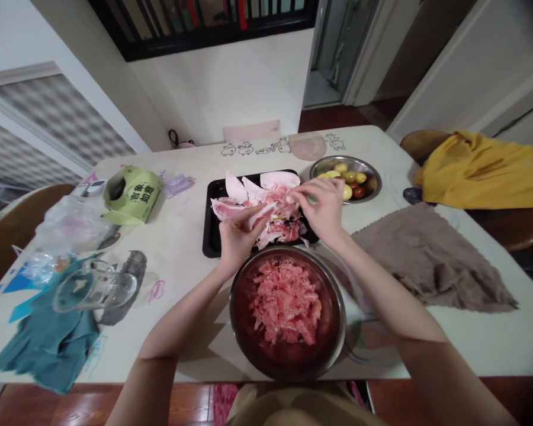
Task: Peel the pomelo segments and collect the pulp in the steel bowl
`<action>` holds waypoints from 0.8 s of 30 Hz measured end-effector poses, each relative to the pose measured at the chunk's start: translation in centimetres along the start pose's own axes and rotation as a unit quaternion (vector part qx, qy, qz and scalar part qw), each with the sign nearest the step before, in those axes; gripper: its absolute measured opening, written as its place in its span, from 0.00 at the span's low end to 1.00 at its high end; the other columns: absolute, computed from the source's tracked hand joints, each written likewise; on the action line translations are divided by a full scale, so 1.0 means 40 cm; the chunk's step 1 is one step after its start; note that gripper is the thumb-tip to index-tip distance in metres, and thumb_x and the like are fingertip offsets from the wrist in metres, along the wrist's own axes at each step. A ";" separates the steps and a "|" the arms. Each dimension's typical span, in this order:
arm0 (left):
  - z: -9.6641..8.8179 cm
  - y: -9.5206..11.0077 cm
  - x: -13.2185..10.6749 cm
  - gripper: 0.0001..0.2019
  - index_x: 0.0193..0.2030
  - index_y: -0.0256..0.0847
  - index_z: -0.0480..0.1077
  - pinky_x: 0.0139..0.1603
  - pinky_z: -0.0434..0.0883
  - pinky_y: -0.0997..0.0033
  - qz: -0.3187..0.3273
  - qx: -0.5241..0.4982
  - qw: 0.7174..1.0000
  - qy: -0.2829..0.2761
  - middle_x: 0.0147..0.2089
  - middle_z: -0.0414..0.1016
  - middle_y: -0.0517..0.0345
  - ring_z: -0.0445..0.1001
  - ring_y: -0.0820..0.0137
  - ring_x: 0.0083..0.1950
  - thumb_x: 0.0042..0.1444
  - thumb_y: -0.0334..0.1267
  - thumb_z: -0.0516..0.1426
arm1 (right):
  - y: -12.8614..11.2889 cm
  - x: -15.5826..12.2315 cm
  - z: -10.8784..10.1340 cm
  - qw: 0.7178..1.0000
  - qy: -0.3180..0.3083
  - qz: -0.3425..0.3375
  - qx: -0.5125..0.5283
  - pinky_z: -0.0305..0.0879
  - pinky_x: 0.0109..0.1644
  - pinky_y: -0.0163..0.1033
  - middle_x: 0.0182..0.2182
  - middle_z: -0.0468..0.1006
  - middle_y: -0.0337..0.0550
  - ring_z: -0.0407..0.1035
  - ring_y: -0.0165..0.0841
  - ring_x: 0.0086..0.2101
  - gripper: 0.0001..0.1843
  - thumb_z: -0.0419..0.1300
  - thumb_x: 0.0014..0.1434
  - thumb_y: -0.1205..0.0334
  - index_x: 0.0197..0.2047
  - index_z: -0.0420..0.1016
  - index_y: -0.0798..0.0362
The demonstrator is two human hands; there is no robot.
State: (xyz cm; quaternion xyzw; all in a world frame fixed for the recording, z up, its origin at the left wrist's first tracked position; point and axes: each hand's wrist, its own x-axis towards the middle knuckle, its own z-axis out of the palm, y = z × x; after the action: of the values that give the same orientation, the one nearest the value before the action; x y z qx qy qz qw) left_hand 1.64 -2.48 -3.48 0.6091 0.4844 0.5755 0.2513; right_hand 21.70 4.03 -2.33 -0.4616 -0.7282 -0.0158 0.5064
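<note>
My left hand (pixel 242 236) is closed, pinching a pale-edged pomelo piece (pixel 265 211) between thumb and fingers above the black tray. Close to it on the right, my right hand (pixel 323 206) is also closed in a pinch; what sits at its fingertips is too small to make out against the pulp behind. Thick pomelo rinds (pixel 281 178) and a heap of torn pink-white membrane (pixel 279 235) lie in the black tray (pixel 211 244). Nearer to me, below both hands, a steel bowl (pixel 336 331) holds loose pink pomelo flesh (pixel 286 302).
Behind my right hand stands a steel bowl of small green and red fruits (pixel 357 177). A brown cloth (pixel 430 254) lies at right, a yellow cloth (pixel 484 171) beyond. At left are a green bag (pixel 135 195), clear plastic (pixel 73 222), a glass jug (pixel 93 290) and a teal cloth (pixel 53 343).
</note>
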 end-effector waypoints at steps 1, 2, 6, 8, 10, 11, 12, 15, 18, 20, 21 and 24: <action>-0.004 -0.001 0.008 0.14 0.49 0.43 0.81 0.50 0.82 0.65 -0.005 -0.015 1.000 -0.004 0.48 0.85 0.51 0.85 0.64 0.47 0.56 0.43 0.68 | -0.001 -0.006 0.006 1.000 -0.024 -0.005 0.010 0.55 0.52 0.49 0.33 0.84 0.37 0.74 0.36 0.37 0.14 0.61 0.68 0.53 0.34 0.83 0.47; -0.009 -0.002 0.016 0.15 0.49 0.42 0.81 0.49 0.82 0.67 -0.012 -0.031 0.999 -0.008 0.48 0.85 0.50 0.84 0.65 0.46 0.56 0.43 0.68 | -0.004 -0.014 0.013 0.999 -0.047 -0.011 0.017 0.54 0.52 0.48 0.34 0.85 0.37 0.74 0.36 0.38 0.12 0.62 0.68 0.54 0.35 0.84 0.46; -0.022 -0.001 0.032 0.16 0.50 0.40 0.78 0.47 0.81 0.70 -0.035 -0.063 0.997 -0.017 0.48 0.85 0.49 0.84 0.67 0.46 0.56 0.42 0.68 | -0.034 -0.037 0.026 0.994 -0.093 -0.046 0.026 0.53 0.54 0.49 0.38 0.86 0.37 0.73 0.36 0.40 0.09 0.63 0.67 0.54 0.42 0.85 0.45; -0.023 0.004 0.030 0.16 0.51 0.40 0.78 0.48 0.80 0.70 -0.032 -0.064 0.997 -0.020 0.48 0.84 0.49 0.83 0.68 0.47 0.57 0.41 0.68 | -0.047 -0.039 0.023 0.994 -0.082 -0.068 0.022 0.53 0.55 0.49 0.37 0.86 0.36 0.73 0.35 0.40 0.09 0.63 0.68 0.54 0.41 0.85 0.45; -0.020 0.010 0.026 0.18 0.54 0.41 0.76 0.49 0.81 0.68 -0.027 -0.070 0.997 -0.022 0.49 0.84 0.50 0.83 0.68 0.47 0.58 0.40 0.67 | -0.056 -0.038 0.017 0.995 -0.062 -0.073 0.014 0.53 0.56 0.49 0.34 0.86 0.34 0.72 0.35 0.39 0.10 0.63 0.67 0.53 0.37 0.85 0.44; -0.019 0.012 0.024 0.18 0.55 0.42 0.76 0.50 0.81 0.68 -0.024 -0.073 0.997 -0.022 0.50 0.84 0.50 0.83 0.67 0.48 0.58 0.40 0.67 | -0.059 -0.038 0.015 0.996 -0.053 -0.070 0.013 0.53 0.56 0.49 0.33 0.85 0.34 0.72 0.35 0.39 0.11 0.64 0.67 0.52 0.36 0.84 0.44; -0.016 0.015 0.022 0.19 0.56 0.42 0.76 0.51 0.81 0.67 -0.021 -0.076 0.997 -0.020 0.51 0.84 0.50 0.83 0.66 0.49 0.58 0.40 0.67 | -0.062 -0.037 0.013 0.997 -0.046 -0.065 0.017 0.54 0.55 0.49 0.33 0.85 0.34 0.73 0.35 0.38 0.10 0.65 0.66 0.52 0.35 0.84 0.44; -0.011 0.019 0.019 0.17 0.53 0.42 0.77 0.54 0.81 0.65 -0.010 -0.088 0.996 -0.017 0.53 0.83 0.50 0.83 0.65 0.53 0.58 0.40 0.67 | -0.067 -0.036 0.013 0.997 -0.040 -0.057 0.039 0.55 0.55 0.49 0.35 0.86 0.35 0.74 0.34 0.39 0.08 0.66 0.65 0.52 0.40 0.84 0.45; -0.009 0.020 0.018 0.16 0.53 0.42 0.77 0.53 0.81 0.65 -0.004 -0.090 0.996 -0.025 0.52 0.84 0.50 0.83 0.65 0.51 0.58 0.40 0.67 | -0.073 -0.038 0.013 0.996 -0.034 -0.073 0.029 0.55 0.56 0.50 0.39 0.86 0.35 0.74 0.35 0.41 0.09 0.66 0.65 0.52 0.46 0.83 0.43; -0.009 0.022 0.016 0.16 0.53 0.42 0.77 0.54 0.81 0.64 0.001 -0.080 0.996 -0.031 0.52 0.84 0.50 0.83 0.65 0.52 0.59 0.39 0.66 | -0.077 -0.040 0.012 0.995 -0.027 -0.093 0.006 0.54 0.57 0.52 0.39 0.86 0.35 0.73 0.36 0.42 0.08 0.66 0.65 0.53 0.46 0.83 0.40; -0.009 0.022 0.016 0.16 0.53 0.42 0.77 0.55 0.81 0.64 0.004 -0.074 0.997 -0.034 0.53 0.83 0.50 0.83 0.65 0.52 0.59 0.39 0.66 | -0.078 -0.042 0.011 0.994 -0.024 -0.106 -0.005 0.54 0.57 0.53 0.39 0.86 0.34 0.73 0.37 0.43 0.07 0.66 0.65 0.53 0.46 0.83 0.39; -0.008 0.025 0.013 0.15 0.54 0.42 0.76 0.55 0.81 0.64 0.014 -0.067 0.997 -0.039 0.53 0.83 0.51 0.83 0.66 0.52 0.61 0.39 0.65 | -0.078 -0.047 0.009 0.990 -0.013 -0.140 -0.031 0.52 0.58 0.55 0.41 0.85 0.32 0.72 0.39 0.45 0.06 0.66 0.65 0.55 0.44 0.83 0.36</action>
State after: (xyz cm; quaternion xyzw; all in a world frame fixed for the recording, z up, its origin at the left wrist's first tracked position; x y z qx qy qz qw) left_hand 1.56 -2.49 -2.30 0.6194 0.4259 0.5863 0.3021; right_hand 19.42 1.20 -2.52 -0.3704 -0.7913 -0.1033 0.4753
